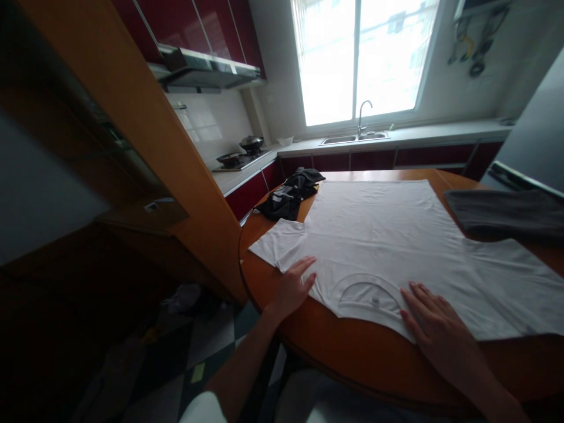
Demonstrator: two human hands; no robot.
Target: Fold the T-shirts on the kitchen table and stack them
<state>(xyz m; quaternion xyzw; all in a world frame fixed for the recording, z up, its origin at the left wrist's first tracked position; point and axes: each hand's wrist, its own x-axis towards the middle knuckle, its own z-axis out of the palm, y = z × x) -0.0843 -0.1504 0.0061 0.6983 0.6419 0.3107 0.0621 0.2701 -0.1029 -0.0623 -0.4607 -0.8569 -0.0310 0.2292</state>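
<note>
I see the white T-shirt [388, 247] spread flat on the round wooden desk [352, 358], collar nearest me, its long axis running away toward the window. My left hand [293, 288] lies open, palm down, at the left shoulder by the sleeve; my right hand [434, 326] lies open beside the collar. Neither grips anything. Dark clothes [291, 194] sit beyond, a grey cloth [506, 212] to the right.

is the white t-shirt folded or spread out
Spread out. The white t-shirt lies flat on the wooden table, both sleeves out, left hand and right hand flat near the collar.
</note>
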